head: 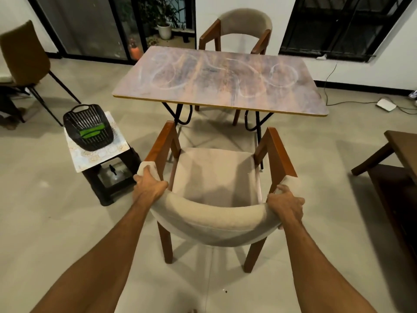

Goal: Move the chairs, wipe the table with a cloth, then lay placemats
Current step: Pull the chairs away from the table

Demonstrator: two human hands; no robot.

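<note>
A beige upholstered chair [214, 172] with brown wooden arms stands just in front of me, a short way back from the table [221, 82]. My left hand [149, 186] grips the left end of its curved backrest. My right hand [285, 205] grips the right end. The tabletop is brownish and streaked with white smear marks. A second matching chair [243, 30] stands at the far side of the table.
A black basket [88, 127] holding something green sits on a small stool [99, 152] to the left. A brown chair [24, 64] is at far left. A dark wooden bench [397, 159] is on the right. Cables and a white device [385, 105] lie on the floor.
</note>
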